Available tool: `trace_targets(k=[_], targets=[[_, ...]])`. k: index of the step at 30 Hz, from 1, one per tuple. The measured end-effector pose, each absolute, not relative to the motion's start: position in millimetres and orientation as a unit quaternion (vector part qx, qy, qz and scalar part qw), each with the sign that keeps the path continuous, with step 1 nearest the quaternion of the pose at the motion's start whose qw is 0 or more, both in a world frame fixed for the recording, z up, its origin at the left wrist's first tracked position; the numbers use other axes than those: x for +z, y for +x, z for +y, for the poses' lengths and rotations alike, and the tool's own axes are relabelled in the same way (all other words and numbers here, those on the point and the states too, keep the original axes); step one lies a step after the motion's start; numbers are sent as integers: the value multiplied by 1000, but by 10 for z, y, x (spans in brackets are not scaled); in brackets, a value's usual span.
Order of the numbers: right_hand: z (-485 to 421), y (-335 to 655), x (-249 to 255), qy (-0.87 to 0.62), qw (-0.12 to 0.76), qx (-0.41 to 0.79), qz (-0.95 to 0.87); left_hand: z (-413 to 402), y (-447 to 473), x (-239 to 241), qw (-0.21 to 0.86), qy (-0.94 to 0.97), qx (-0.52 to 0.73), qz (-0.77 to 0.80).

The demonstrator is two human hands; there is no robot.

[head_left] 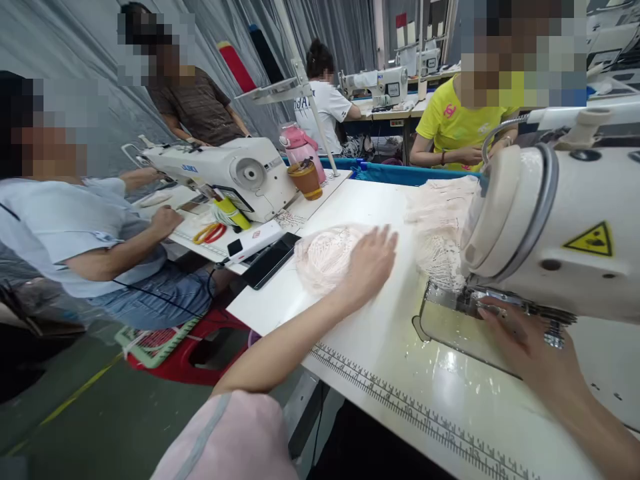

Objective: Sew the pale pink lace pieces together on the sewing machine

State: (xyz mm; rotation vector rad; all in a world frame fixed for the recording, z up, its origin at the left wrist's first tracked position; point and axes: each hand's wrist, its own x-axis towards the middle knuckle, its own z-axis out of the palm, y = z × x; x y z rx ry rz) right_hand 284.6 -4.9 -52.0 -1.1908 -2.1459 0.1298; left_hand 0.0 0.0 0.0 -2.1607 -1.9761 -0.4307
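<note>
My left hand (373,263) reaches over the white sewing table with its fingers stretched out, beside a round pale pink lace piece (327,257) lying flat. The hand's edge overlaps that piece; whether it presses on it I cannot tell. My right hand (533,340) is at the needle area under the head of the sewing machine (520,200). Its visible fingers are stretched towards the presser foot (470,297), partly hidden by the machine, and nothing shows in them. More pale pink lace fabric (440,257) lies at the left of the needle, its far end spread behind the machine head.
A black phone (270,260) and a white device (255,240) lie at the table's left edge. Beyond stand a second sewing machine (225,173), a cup of brown drink (306,179) and a pink bottle (300,147). Several people are nearby. A printed ruler (400,403) runs along the front edge.
</note>
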Motion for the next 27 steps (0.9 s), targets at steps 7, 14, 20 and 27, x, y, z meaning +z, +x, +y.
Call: trace_targets(k=[7,14,20,27], targets=[[-69,2845,-521,-434,330,34,-838,-412,-481,25,65,-648,-169,-740],[-41,2800,-458,-434,335,52,-835,-673,-69,207,-94,-743,-214,-627],[-80,2767,-345,-400,329,27,-855,-863,539,143,-224,-916,-165,-290],[-95,2759,-323,-246,322,-42,-913,-874,681,36,-1,-892,-159,-423]])
